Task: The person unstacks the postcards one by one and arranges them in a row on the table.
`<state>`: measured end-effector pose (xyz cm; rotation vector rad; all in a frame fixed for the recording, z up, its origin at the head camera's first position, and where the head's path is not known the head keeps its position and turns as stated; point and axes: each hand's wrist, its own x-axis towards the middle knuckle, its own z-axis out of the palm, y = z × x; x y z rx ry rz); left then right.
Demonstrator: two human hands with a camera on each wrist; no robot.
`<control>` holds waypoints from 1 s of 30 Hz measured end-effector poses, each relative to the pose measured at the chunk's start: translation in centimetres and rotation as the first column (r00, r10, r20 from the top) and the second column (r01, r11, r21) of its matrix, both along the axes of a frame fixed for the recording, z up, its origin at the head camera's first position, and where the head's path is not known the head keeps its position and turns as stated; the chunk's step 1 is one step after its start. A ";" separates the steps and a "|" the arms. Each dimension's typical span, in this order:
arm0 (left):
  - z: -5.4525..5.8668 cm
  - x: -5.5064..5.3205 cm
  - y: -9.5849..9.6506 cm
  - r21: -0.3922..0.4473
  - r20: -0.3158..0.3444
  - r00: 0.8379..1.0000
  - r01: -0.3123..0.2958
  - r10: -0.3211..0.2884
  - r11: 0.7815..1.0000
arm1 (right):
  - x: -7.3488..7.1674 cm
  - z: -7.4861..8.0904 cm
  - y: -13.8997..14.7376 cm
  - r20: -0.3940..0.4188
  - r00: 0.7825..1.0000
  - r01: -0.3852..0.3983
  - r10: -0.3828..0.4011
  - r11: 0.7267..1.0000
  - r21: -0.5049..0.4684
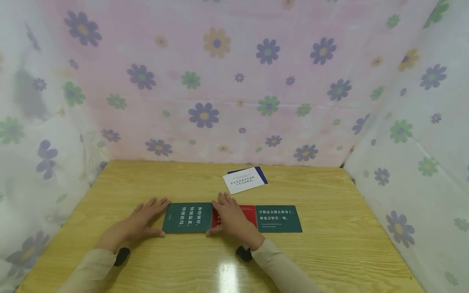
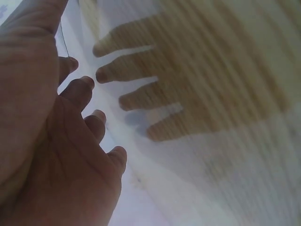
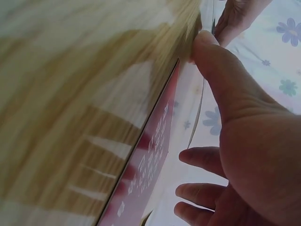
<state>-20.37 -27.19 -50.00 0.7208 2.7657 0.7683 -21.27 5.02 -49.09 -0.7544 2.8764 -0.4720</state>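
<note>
A green card [image 1: 187, 218] printed with white characters lies crosswise between the hands in the head view. At its left end, my left hand [image 1: 133, 221] has the fingertips by the upper corner and the thumb by the lower one. My right hand [image 1: 232, 217] reaches over a red card [image 1: 248, 215], thumb and index finger at the green card's right end. Most of the red card is hidden beneath that hand in the head view; the right wrist view shows its printed face. Another green card [image 1: 279, 221] adjoins the red one on the right.
Behind the row, a white printed card [image 1: 244, 181] overlaps a dark blue card [image 1: 262, 175]. The glossy wooden table [image 1: 176, 264] carries them all, with flower-patterned cloth [image 1: 234, 89] hanging at the back and both sides.
</note>
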 end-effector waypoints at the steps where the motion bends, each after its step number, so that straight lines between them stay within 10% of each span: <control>1: 0.1 0.0 0.0 -0.011 0.005 1.000 0.000 0.000 1.000 | -0.1 0.0 0.0 0.003 1.000 -0.001 0.001 1.000 -0.002; 30: 0.6 -0.1 0.4 -0.117 0.020 1.000 0.024 -0.022 0.993 | -0.7 -0.2 -0.2 0.067 0.997 0.035 -0.037 0.999 0.022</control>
